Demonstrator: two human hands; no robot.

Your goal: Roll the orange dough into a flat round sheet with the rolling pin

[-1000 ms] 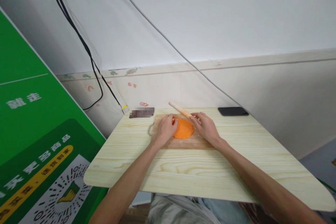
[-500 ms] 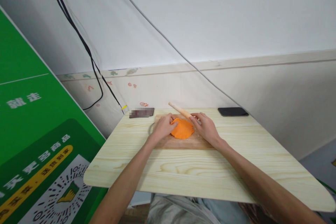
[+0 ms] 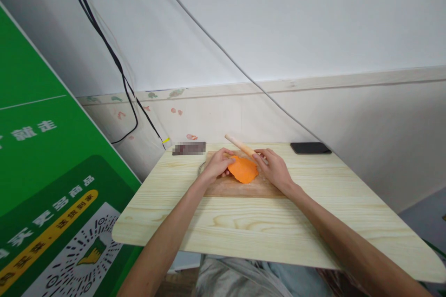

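Note:
A flat, roughly round orange dough sheet [image 3: 244,170] is over the wooden board [image 3: 244,190] in front of me. My left hand [image 3: 220,163] pinches its left edge between thumb and fingers. In my right hand [image 3: 273,167] is the near end of a wooden rolling pin [image 3: 240,145], which slants away up and to the left, behind the sheet. The fingers of my right hand are closed round the pin, beside the sheet's right edge. Whether the whole sheet touches the board I cannot tell.
The board lies on a pale wood-grain table [image 3: 237,222]. A dark phone [image 3: 311,148] lies at the back right, and a blurred-out flat item [image 3: 189,148] at the back left. A white wall stands behind the table. A green printed panel [image 3: 45,158] rises at the left.
The left edge of the dough sheet is pinched a little more clearly by my left hand, and the sheet has shifted slightly. My right hand keeps the rolling pin in nearly the same place.

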